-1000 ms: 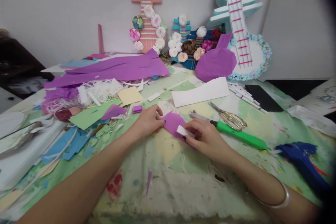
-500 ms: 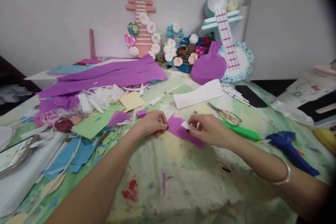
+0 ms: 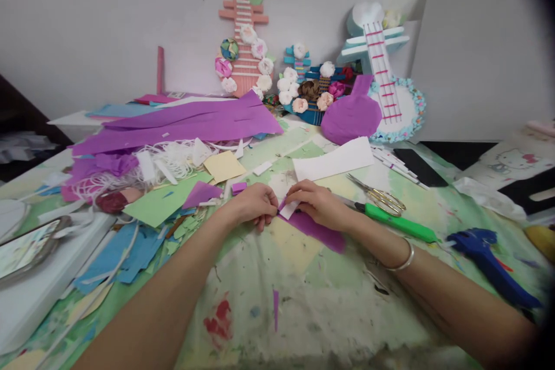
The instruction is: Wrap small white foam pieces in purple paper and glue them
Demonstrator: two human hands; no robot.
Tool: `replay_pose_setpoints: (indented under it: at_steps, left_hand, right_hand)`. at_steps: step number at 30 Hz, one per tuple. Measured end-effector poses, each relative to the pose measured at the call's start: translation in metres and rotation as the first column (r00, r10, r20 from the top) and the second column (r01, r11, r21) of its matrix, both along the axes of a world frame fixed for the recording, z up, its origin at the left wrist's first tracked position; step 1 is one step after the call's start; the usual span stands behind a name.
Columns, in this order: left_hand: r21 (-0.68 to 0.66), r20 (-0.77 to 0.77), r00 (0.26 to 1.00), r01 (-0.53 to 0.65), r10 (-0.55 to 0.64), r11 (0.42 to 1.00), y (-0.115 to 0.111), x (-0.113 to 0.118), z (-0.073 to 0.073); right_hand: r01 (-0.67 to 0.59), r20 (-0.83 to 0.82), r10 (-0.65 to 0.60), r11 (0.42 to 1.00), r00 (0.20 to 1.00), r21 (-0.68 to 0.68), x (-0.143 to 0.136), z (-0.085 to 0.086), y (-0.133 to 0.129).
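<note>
My left hand (image 3: 255, 206) is closed, its thumb and fingertips pinching the left end of a small piece of purple paper (image 3: 316, 231). Against that end lies a short white strip (image 3: 289, 209), which the fingers of my right hand (image 3: 319, 202) hold from above. My right palm hides part of the paper, and its free end sticks out to the lower right. A small purple-wrapped block (image 3: 239, 188) lies just beyond my left hand. Gold-handled scissors (image 3: 381, 196) and a green utility knife (image 3: 401, 222) lie to the right of my right hand.
A blue glue gun (image 3: 485, 254) rests at the right. Behind stand several flower-decorated model instruments, one pink (image 3: 245, 58), and a purple-covered shape (image 3: 351, 115). Paper scraps, white string (image 3: 173, 165) and a phone (image 3: 30, 245) crowd the left. A white sheet (image 3: 333, 159) lies ahead.
My right hand has moved left with the white strip, bringing it down onto the purple paper's left end beside my left fingertips. The view has shifted slightly.
</note>
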State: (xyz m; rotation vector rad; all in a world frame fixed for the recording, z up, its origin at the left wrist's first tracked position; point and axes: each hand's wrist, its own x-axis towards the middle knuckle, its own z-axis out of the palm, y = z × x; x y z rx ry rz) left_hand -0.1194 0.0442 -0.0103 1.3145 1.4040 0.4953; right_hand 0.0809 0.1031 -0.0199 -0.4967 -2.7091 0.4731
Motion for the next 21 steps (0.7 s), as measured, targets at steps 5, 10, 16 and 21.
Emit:
replay_pose_setpoints:
  at_steps: [5,10,16,21]
  left_hand:
    - [0.013,0.005,1.000,0.016,-0.016,1.000,0.002,-0.004,-0.006]
    - [0.009,0.006,1.000,0.027,-0.027,1.000,0.002,-0.006,-0.006]
    - [-0.012,-0.012,0.999,0.038,-0.038,0.999,0.001,-0.004,0.003]
    - [-0.007,-0.006,0.997,0.071,-0.071,0.997,0.001,-0.005,0.002]
  right_hand:
    - [0.057,-0.033,-0.057,0.998,0.998,-0.005,0.002,-0.003,-0.003]
    - [0.094,-0.029,-0.095,0.995,0.995,-0.020,0.007,-0.001,-0.004]
    - [0.111,-0.140,-0.110,0.994,0.984,-0.001,0.008,-0.004,-0.002]
    - [0.067,-0.116,-0.069,0.998,0.991,-0.016,0.008,-0.005,-0.004]
